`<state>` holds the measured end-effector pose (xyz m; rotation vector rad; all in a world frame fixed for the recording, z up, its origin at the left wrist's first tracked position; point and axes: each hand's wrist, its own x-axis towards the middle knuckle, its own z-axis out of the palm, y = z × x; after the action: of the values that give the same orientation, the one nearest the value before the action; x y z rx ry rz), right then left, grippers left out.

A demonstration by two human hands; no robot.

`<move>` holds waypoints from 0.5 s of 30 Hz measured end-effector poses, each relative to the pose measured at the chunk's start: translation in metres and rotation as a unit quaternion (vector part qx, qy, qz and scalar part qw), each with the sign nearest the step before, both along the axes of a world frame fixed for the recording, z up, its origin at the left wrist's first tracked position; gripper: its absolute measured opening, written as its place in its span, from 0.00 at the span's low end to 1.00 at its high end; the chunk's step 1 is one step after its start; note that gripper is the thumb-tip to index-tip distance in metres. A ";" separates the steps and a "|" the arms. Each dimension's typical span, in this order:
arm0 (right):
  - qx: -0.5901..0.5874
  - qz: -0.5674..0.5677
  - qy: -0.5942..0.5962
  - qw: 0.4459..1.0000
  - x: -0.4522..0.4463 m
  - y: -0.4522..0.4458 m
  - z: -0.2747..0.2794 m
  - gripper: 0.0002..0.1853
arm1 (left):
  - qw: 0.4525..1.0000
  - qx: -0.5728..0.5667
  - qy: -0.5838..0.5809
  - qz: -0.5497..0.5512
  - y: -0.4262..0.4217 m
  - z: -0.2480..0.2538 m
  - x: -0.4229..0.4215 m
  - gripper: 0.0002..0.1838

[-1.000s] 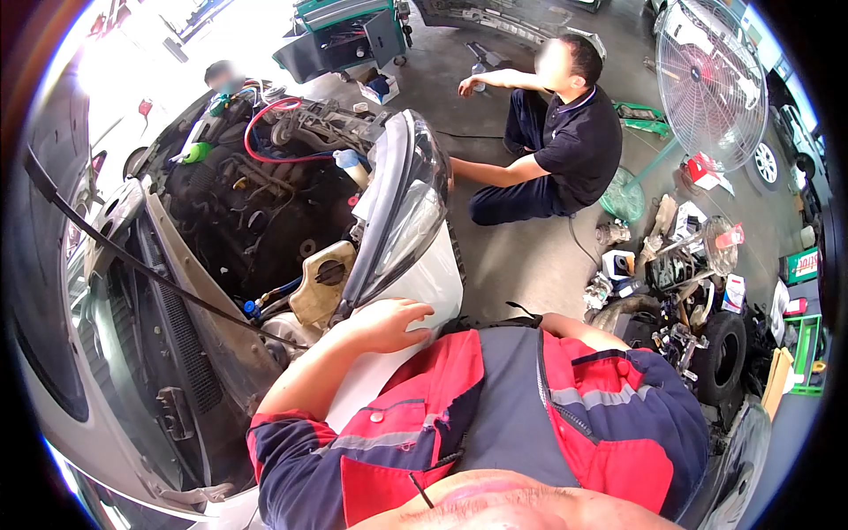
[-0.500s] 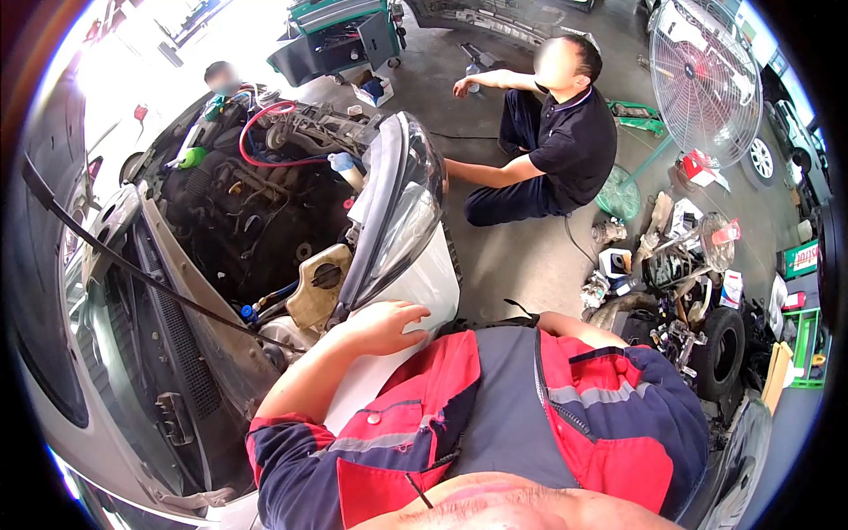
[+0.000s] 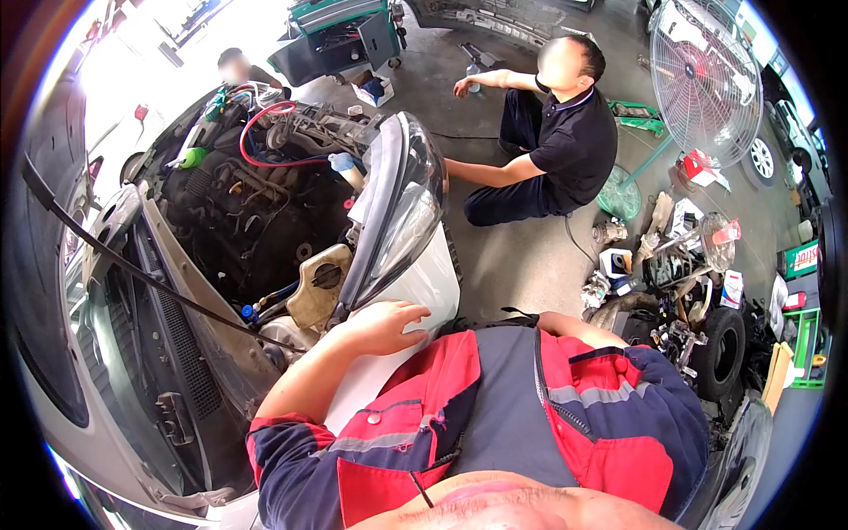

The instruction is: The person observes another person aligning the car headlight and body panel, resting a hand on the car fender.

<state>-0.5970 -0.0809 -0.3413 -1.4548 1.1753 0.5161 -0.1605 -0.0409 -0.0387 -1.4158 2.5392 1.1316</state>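
Observation:
My left hand [image 3: 387, 328] rests on the white fender [image 3: 420, 281] of a car, beside the headlight [image 3: 420, 190]. Its fingers are loosely spread and hold nothing. Just ahead of it, a yellowed plastic tank [image 3: 318, 287] sits at the edge of the open engine bay [image 3: 256, 212]. Of my right arm only the forearm [image 3: 583, 329] shows, bent across the front of my jacket; the right hand's fingers are hidden. Close to that wrist a thin black item [image 3: 521, 314] pokes out, too unclear to name.
A co-worker [image 3: 565, 132] squats by the car's front. Another person [image 3: 238, 69] is behind the engine bay. A large fan [image 3: 705, 79], car parts [image 3: 671, 256] and a tyre [image 3: 720, 353] stand on the right. A red hose [image 3: 252, 141] loops over the engine; a tool cart [image 3: 340, 40] is behind.
The person behind the engine bay has shifted to the right and risen slightly, so a dark shoulder now shows. The squatting co-worker's head moved slightly. My arms look unchanged.

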 end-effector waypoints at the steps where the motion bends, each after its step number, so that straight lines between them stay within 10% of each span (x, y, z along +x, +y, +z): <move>1: -0.013 0.008 -0.013 1.000 -0.001 0.001 -0.002 0.20 | 1.000 0.001 0.000 0.000 0.000 0.000 0.000 0.24; 15: 0.022 -0.029 0.001 0.999 0.001 0.000 0.012 0.19 | 1.000 0.001 0.003 -0.003 0.000 -0.001 0.001 0.24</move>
<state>-0.5958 -0.0804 -0.3291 -1.3796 1.1967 0.5002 -0.1598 -0.0407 -0.0395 -1.4045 2.5446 1.1397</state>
